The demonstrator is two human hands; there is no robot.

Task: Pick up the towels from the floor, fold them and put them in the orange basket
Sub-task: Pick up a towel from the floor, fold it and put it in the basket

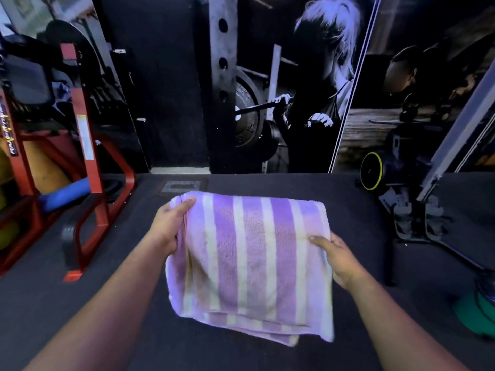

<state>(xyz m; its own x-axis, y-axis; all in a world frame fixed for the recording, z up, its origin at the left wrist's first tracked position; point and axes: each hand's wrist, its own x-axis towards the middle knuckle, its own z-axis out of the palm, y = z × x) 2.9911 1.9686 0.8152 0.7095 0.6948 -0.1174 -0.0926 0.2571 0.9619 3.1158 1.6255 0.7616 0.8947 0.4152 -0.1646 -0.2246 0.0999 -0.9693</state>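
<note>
Between both hands, towel (251, 261) stripes lengthwise.

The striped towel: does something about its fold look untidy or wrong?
Slightly. On the striped towel, held between the left hand and the right hand, a lower layer sticks out past the near edge, so the edges do not line up.

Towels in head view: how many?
1: the purple-and-cream striped terry towel, folded, held between the left hand and right hand above the dark floor. Others may lie out of frame.
</note>
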